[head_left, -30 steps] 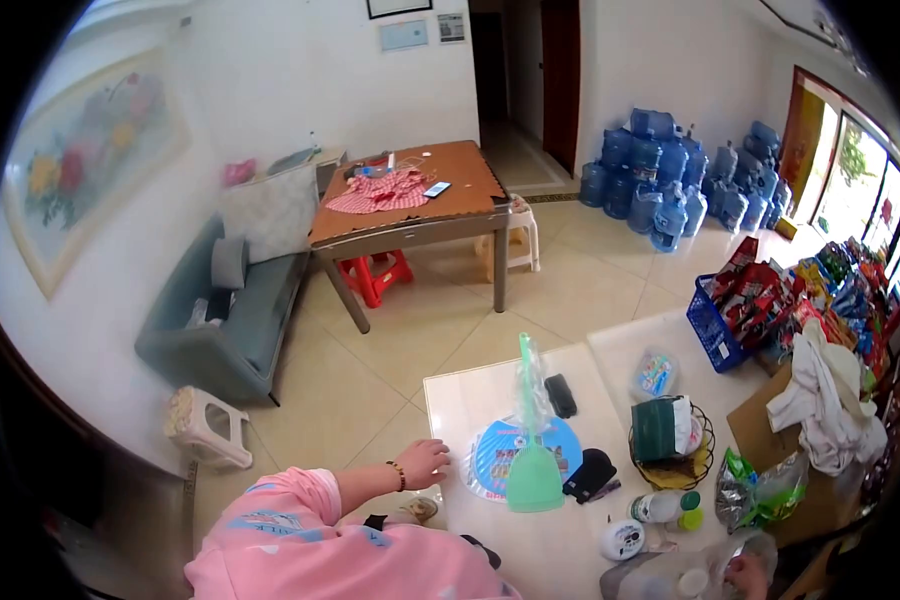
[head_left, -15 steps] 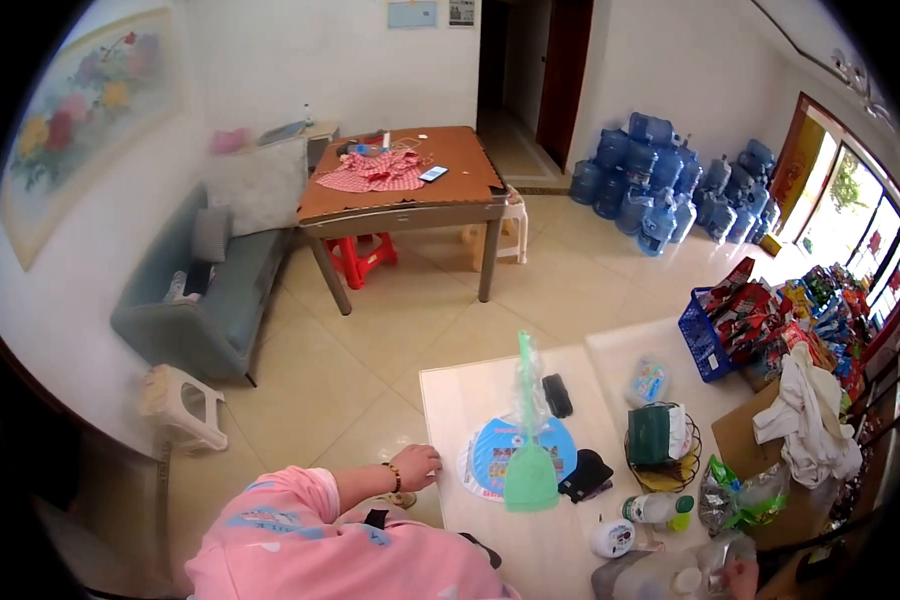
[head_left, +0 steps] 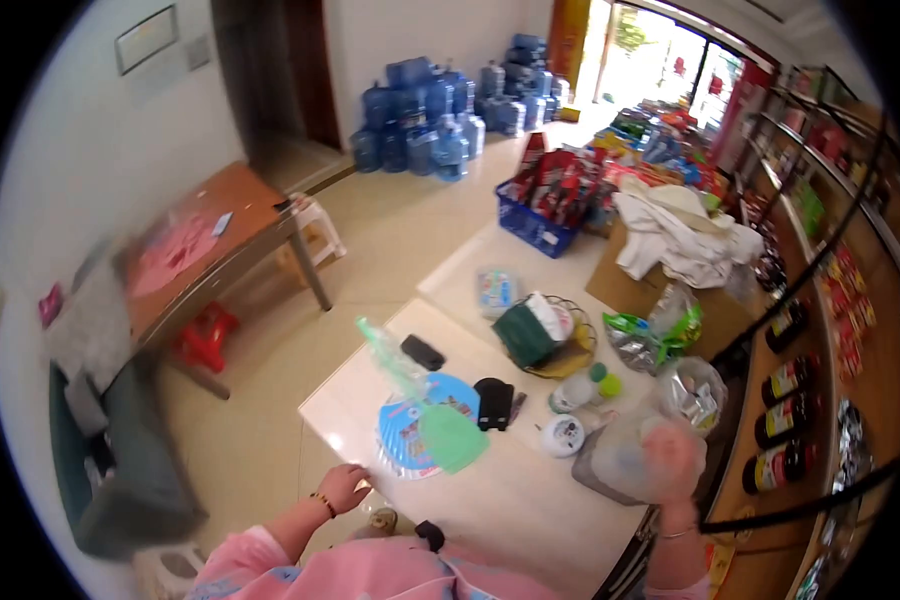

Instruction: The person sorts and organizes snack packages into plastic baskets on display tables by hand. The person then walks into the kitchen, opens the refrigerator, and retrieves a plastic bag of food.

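My left hand [head_left: 343,490] rests at the near left edge of the pale counter [head_left: 530,510], fingers loosely spread, with nothing in it. My right hand [head_left: 672,460] is blurred over a large translucent plastic jug [head_left: 610,465] at the counter's right side; its fingers and any grip are unclear. On the counter between the hands, a green fly swatter [head_left: 454,437] lies across a blue round fan [head_left: 400,432]. A black cap-like item [head_left: 494,403] is beside the fan. Near the jug are a white round container [head_left: 562,436] and a bottle with a green cap [head_left: 576,389].
A wire basket with a green box [head_left: 527,336] stands beyond the bottle. Farther back are a blue basket [head_left: 540,232] of red packets and white cloth [head_left: 685,240]. Shelves with dark jars [head_left: 785,420] line the right. A brown table [head_left: 250,200] stands at the left.
The view has turned to the right, bringing the shelves into sight. My right hand has risen into fuller view above the jug. My left hand stays at the counter's edge.
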Motion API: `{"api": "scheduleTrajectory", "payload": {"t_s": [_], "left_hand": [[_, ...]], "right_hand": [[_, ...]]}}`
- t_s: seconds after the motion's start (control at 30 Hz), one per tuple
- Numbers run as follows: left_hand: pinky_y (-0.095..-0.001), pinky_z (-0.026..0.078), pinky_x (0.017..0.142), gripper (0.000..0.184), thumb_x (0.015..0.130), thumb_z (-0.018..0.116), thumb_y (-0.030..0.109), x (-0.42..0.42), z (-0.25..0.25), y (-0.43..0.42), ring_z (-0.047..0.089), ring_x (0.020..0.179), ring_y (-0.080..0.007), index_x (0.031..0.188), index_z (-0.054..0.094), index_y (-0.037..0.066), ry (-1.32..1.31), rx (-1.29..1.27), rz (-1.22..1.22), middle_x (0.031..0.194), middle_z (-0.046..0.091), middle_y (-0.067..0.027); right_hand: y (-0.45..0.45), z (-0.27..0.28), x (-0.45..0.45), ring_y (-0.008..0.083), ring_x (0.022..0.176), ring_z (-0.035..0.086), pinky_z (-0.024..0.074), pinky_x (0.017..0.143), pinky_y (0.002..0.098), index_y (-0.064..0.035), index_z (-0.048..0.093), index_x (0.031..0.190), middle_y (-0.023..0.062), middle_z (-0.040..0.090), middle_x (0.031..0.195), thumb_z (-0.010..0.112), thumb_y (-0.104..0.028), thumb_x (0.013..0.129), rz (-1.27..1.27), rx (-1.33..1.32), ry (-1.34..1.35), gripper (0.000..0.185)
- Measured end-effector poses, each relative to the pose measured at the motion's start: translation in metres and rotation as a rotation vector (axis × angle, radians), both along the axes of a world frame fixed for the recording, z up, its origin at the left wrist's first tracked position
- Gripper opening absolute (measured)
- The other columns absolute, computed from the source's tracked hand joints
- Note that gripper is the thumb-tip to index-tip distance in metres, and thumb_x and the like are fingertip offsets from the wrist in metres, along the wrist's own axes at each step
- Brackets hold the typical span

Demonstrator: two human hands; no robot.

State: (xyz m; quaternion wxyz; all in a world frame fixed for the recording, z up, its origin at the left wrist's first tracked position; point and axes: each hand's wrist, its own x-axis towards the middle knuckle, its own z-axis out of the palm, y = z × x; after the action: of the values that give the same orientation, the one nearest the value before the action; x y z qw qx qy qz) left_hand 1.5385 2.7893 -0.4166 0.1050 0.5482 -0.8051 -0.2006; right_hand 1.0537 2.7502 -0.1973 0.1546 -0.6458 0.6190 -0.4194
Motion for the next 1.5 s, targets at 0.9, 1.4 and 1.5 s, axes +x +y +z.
{"api": "scheduleTrajectory", "payload": {"t_s": [0.9,1.4,1.5], "left_hand": [[-0.04,0.036,0.099,0.06,0.077,0.065,0.019,0.582,0.01,-0.382,0.042,0.118,-0.0365,0.128,0.039,0.002,-0.034,-0.277,0.746,0.126,0.043,-0.0231],[-0.0431,0.04,0.095,0.059,0.075,0.066,0.03,0.702,-0.017,-0.593,0.045,0.114,-0.0381,0.122,0.045,0.002,-0.44,-0.092,0.852,0.121,0.049,-0.0224],[-0.0438,0.039,0.095,0.064,0.073,0.067,0.035,0.725,-0.033,-0.604,0.044,0.115,-0.0384,0.123,0.044,0.002,-0.342,0.014,0.907,0.122,0.048,-0.0229]], "right_hand": [[-0.051,-0.254,0.52,0.0339,0.057,0.059,0.0452,0.054,0.047,-0.0104,0.062,0.072,0.0111,0.06,0.061,0.055,-0.033,0.082,-0.232,0.453,0.242,0.025],[-0.062,-0.274,0.535,0.035,0.064,0.059,0.0454,0.057,0.0456,-0.01,0.062,0.082,0.0133,0.062,0.07,0.052,-0.035,0.084,-0.498,0.646,0.162,0.027],[-0.102,-0.261,0.547,0.0337,0.06,0.058,0.0453,0.055,0.0442,-0.0079,0.061,0.079,0.0144,0.06,0.067,0.053,-0.032,0.085,-0.467,0.507,0.199,0.026]]}}
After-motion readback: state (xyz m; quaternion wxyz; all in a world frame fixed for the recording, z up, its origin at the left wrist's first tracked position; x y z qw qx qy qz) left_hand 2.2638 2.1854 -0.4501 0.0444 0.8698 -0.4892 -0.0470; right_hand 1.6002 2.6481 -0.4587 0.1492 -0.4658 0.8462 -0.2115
